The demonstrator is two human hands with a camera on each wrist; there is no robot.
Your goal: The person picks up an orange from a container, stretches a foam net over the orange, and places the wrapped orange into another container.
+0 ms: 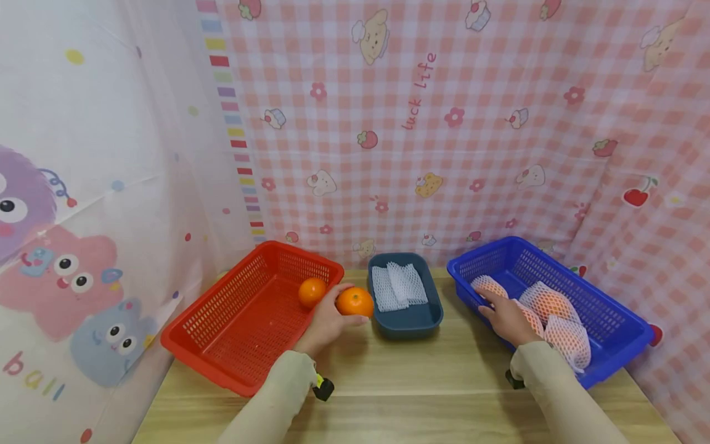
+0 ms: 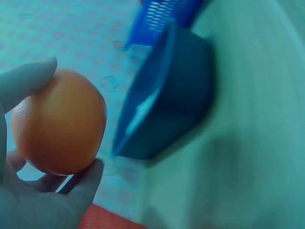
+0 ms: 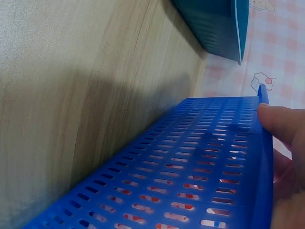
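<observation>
My left hand (image 1: 328, 320) grips a bare orange (image 1: 356, 303), thumb and fingers around its sides, between the red basket (image 1: 244, 385) and the small dark teal bin (image 1: 407, 330). In the left wrist view the orange (image 2: 59, 121) is clear of the table. My right hand (image 1: 509, 317) reaches over the near-left rim of the blue basket (image 1: 616, 367), fingertips at a net-wrapped orange (image 1: 489, 285). The thumb (image 3: 276, 119) overlaps the rim in the right wrist view; the rim hides much of the fingers, so whether they grasp the fruit I cannot tell.
Another bare orange (image 1: 312, 292) lies in the red basket's right side. White foam net sleeves (image 1: 398, 287) lie in the teal bin. More net-wrapped oranges (image 1: 567, 342) sit in the blue basket. A checked curtain (image 1: 410, 154) hangs behind the wooden table (image 1: 410, 394).
</observation>
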